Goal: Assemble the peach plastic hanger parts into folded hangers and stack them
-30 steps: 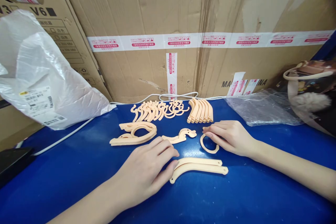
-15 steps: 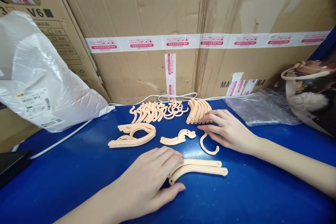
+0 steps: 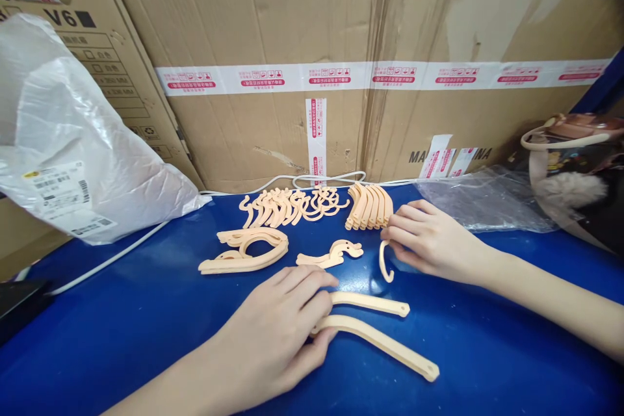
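My left hand (image 3: 285, 325) rests low on the blue table, its thumb and fingers closed around the near end of a beige curved hanger arm (image 3: 385, 341). A second hanger arm (image 3: 370, 301) lies just beyond, its left end under those fingers. To the right, my right hand (image 3: 429, 240) pinches a beige hanger hook (image 3: 384, 266), its curved end hanging down. Between and beyond the hands lies a small beige piece with a curled end (image 3: 336, 255). Further left is a folded beige hanger (image 3: 244, 263).
Behind lie a heap of small curved hooks (image 3: 273, 209) and a row of hanger arms (image 3: 369, 207). A white cable (image 3: 287, 177) runs along large cardboard boxes (image 3: 263, 19). A white plastic bag (image 3: 88, 136) stands left; a clear bag (image 3: 487, 201) and a dark bag (image 3: 575, 169) lie right.
My right hand has taken up the hook from the table and turned it. My left thumb has closed on the nearer hanger arm, whose far end has swung toward me, apart from the other.
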`<state>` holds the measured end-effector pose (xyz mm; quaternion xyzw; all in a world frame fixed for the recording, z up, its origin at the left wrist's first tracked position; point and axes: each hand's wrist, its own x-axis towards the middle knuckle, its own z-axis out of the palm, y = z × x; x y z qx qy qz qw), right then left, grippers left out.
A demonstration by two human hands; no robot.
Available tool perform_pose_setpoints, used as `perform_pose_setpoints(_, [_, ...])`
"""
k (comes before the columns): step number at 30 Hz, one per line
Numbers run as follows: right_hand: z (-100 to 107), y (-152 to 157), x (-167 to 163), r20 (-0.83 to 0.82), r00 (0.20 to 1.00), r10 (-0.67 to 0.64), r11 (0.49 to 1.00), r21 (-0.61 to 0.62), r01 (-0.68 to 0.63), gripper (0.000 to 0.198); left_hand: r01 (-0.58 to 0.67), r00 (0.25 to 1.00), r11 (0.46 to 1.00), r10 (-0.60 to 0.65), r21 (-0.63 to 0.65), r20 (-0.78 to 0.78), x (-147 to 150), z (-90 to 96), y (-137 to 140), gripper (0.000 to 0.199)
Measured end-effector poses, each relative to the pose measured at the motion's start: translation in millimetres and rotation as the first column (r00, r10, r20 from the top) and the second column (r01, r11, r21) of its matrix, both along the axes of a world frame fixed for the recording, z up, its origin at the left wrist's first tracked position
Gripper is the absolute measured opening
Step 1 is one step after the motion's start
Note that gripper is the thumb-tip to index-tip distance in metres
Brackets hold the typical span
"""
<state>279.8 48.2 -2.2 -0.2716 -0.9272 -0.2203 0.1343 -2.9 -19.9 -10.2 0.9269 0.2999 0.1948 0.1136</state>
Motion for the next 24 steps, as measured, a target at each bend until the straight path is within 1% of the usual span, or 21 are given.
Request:
perform_pose_setpoints(1, [0.6, -0.3, -0.2, -0.081, 0.997, -0.004, 0.998, -0.06, -0.001, 0.018, -0.034, 0.997, 0.997, 0.039, -0.066, 0.071, 0.1, 1.0, 0.3, 0.003])
perform_pose_setpoints(2, [0.9, -1.0, -0.8, -0.169, 0.985, -0.019, 0.99, -0.142, -0.005, 0.016, -0.065, 0.984, 0.982, 0.092, -0.175, 0.154, 0.0, 2.2, 1.1, 0.001])
perform_pose_setpoints(3, [1.0, -2.1, -2.0, -0.26, 0.964, -0.049, 0.97, -0.242, -0.016, 0.013, -0.079, 0.958, 0.946, 0.159, -0.316, 0.237, -0.2, 3.4, 2.4, 0.003])
perform_pose_setpoints(4, [0.7, -3.5, -3.9, -0.344, 0.934, -0.093, 0.932, -0.36, -0.04, 0.011, -0.068, 0.921, 0.882, 0.236, -0.467, 0.312, -0.6, 4.6, 4.0, 0.006])
perform_pose_setpoints(5, [0.1, -5.1, -6.6, -0.419, 0.896, -0.149, 0.875, -0.478, -0.078, 0.011, -0.029, 0.87, 0.798, 0.316, -0.602, 0.377, -1.4, 5.9, 6.0, 0.009])
perform_pose_setpoints(6, [-0.9, -6.9, -9.9, -0.481, 0.851, -0.213, 0.801, -0.585, -0.13, 0.013, 0.035, 0.813, 0.709, 0.39, -0.704, 0.433, -2.4, 7.1, 8.2, 0.012])
perform_pose_setpoints(7, [-2.0, -8.8, -13.9, -0.528, 0.801, -0.281, 0.716, -0.672, -0.192, 0.016, 0.109, 0.754, 0.631, 0.451, -0.768, 0.477, -3.6, 8.3, 10.3, 0.014])
perform_pose_setpoints(8, [-3.4, -10.7, -18.5, -0.561, 0.753, -0.342, 0.627, -0.734, -0.261, 0.019, 0.173, 0.698, 0.571, 0.504, -0.803, 0.509, -4.9, 9.5, 12.2, 0.016])
perform_pose_setpoints(9, [-4.9, -12.5, -23.5, -0.582, 0.711, -0.395, 0.542, -0.772, -0.332, 0.022, 0.22, 0.653, 0.532, 0.543, -0.818, 0.529, -6.1, 10.5, 13.7, 0.018])
perform_pose_setpoints(10, [-6.4, -14.3, -28.7, -0.592, 0.677, -0.436, 0.464, -0.793, -0.395, 0.024, 0.248, 0.621, 0.509, 0.57, -0.824, 0.539, -7.0, 11.4, 14.8, 0.019])
perform_pose_setpoints(11, [-7.9, -16.0, -34.0, -0.593, 0.656, -0.467, 0.395, -0.803, -0.445, 0.024, 0.254, 0.611, 0.494, 0.585, -0.832, 0.533, -7.5, 11.9, 15.5, 0.021])
perform_pose_setpoints(12, [-9.5, -17.7, -39.0, -0.585, 0.646, -0.491, 0.334, -0.811, -0.481, 0.024, 0.24, 0.624, 0.48, 0.589, -0.844, 0.513, -7.7, 12.2, 15.8, 0.025])
perform_pose_setpoints(13, [-11.2, -19.2, -43.7, -0.576, 0.641, -0.508, 0.287, -0.814, -0.505, 0.024, 0.208, 0.652, 0.475, 0.584, -0.855, 0.483, -7.5, 12.2, 15.7, 0.029])
perform_pose_setpoints(14, [-13.0, -20.4, -47.9, -0.569, 0.638, -0.519, 0.256, -0.816, -0.519, 0.024, 0.164, 0.688, 0.485, 0.568, -0.859, 0.452, -7.0, 12.0, 15.1, 0.033])
perform_pose_setpoints(15, [-15.0, -21.1, -51.3, -0.566, 0.634, -0.527, 0.238, -0.814, -0.53, 0.024, 0.108, 0.727, 0.514, 0.543, -0.851, 0.42, -6.4, 11.7, 14.1, 0.036])
perform_pose_setpoints(16, [-17.1, -21.4, -54.1, -0.57, 0.626, -0.532, 0.228, -0.808, -0.543, 0.023, 0.041, 0.768, 0.561, 0.512, -0.827, 0.386, -5.7, 11.5, 12.7, 0.038])
perform_pose_setpoints(17, [-19.5, -21.1, -56.1, -0.581, 0.61, -0.538, 0.224, -0.797, -0.561, 0.022, -0.029, 0.808, 0.624, 0.474, -0.781, 0.349, -4.9, 11.5, 10.9, 0.039])
perform_pose_setpoints(19, [-24.6, -19.0, -57.9, -0.612, 0.574, -0.545, 0.225, -0.766, -0.603, 0.021, -0.148, 0.882, 0.748, 0.396, -0.647, 0.256, -3.7, 11.9, 6.7, 0.038])
perform_pose_setpoints(20, [-27.0, -17.5, -58.0, -0.623, 0.559, -0.547, 0.225, -0.752, -0.619, 0.021, -0.192, 0.912, 0.795, 0.362, -0.576, 0.196, -3.1, 12.0, 4.7, 0.037])
perform_pose_setpoints(22, [-30.4, -14.7, -57.1, -0.635, 0.55, -0.543, 0.215, -0.738, -0.64, 0.023, -0.247, 0.945, 0.855, 0.317, -0.457, 0.084, -2.3, 11.4, 1.9, 0.033])
perform_pose_setpoints(24, [-30.7, -13.1, -55.8, -0.626, 0.565, -0.538, 0.185, -0.741, -0.646, 0.024, -0.279, 0.952, 0.884, 0.307, -0.374, 0.016, -1.9, 9.5, 1.2, 0.028])
